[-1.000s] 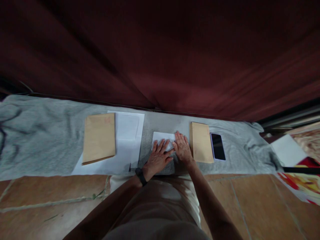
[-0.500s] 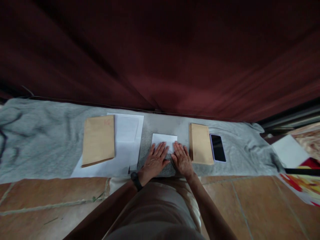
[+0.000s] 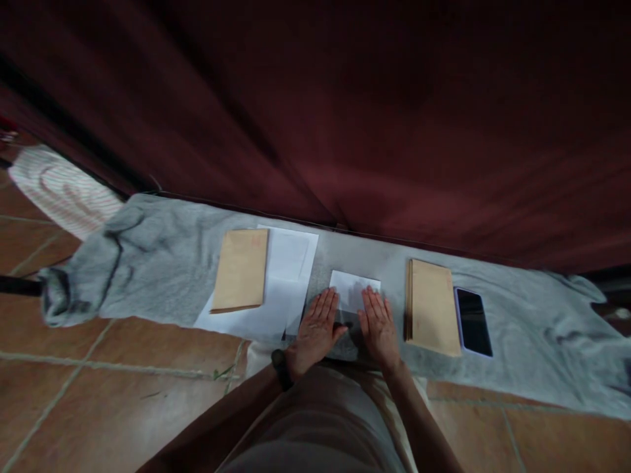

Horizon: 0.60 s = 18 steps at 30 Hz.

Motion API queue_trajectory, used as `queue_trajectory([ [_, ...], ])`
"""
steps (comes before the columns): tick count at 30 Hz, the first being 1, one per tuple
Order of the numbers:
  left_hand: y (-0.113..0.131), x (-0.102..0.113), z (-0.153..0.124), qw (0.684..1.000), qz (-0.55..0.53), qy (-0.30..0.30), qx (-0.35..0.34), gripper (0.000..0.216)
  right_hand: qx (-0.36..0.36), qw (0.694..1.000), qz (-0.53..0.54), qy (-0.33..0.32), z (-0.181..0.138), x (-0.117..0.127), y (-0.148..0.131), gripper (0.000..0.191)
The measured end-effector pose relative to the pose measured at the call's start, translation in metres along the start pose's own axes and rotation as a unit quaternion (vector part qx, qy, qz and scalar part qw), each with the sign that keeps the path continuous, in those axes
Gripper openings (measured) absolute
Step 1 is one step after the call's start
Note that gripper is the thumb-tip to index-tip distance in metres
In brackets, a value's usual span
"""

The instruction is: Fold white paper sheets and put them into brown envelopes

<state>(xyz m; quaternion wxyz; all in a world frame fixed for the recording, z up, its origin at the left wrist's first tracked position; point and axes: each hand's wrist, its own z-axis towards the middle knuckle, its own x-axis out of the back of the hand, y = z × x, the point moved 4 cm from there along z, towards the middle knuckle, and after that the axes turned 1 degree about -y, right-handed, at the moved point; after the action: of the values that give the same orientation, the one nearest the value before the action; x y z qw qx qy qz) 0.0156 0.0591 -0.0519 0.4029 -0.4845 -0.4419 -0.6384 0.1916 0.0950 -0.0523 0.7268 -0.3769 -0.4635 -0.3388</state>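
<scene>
A small white piece of paper (image 3: 351,289), which looks folded, lies in front of me on the grey cloth. My left hand (image 3: 316,328) lies flat with its fingertips at the paper's left edge, a dark band round the wrist. On the paper's right side rest the fingertips of my right hand (image 3: 379,328), also flat. Between the two hands the white surface shows; its near edge is partly hidden by them. Neither hand grips anything.
Brown envelopes (image 3: 241,269) lie on white sheets (image 3: 290,289) to the left. On the right are more brown envelopes (image 3: 434,309) and a dark-screened phone (image 3: 474,322). Grey cloth (image 3: 162,263) covers the narrow surface. Dark red fabric (image 3: 345,131) hangs behind; tiled floor (image 3: 172,355) shows below.
The view has turned left, so everything sits farther right in the picture. My hands have spread slightly apart across the paper, left hand at its left edge, both still flat.
</scene>
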Motion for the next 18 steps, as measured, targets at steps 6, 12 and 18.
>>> queue_trajectory([
  [6, -0.039, 0.025, 0.000, 0.997, -0.033, 0.050, 0.052, 0.063, 0.000, 0.999, -0.011, -0.037, 0.004, -0.007, -0.009, 0.051],
  [12, -0.169, 0.070, -0.013, 0.950, -0.020, 0.111, 0.291, 0.074, 0.000, 1.000, -0.004, -0.022, 0.002, -0.008, -0.006, 0.051],
  [18, -0.240, 0.076, -0.043, 0.891, 0.004, 0.071, 0.449, 0.085, 0.001, 1.000, -0.006, -0.018, 0.002, -0.010, -0.006, 0.051],
])
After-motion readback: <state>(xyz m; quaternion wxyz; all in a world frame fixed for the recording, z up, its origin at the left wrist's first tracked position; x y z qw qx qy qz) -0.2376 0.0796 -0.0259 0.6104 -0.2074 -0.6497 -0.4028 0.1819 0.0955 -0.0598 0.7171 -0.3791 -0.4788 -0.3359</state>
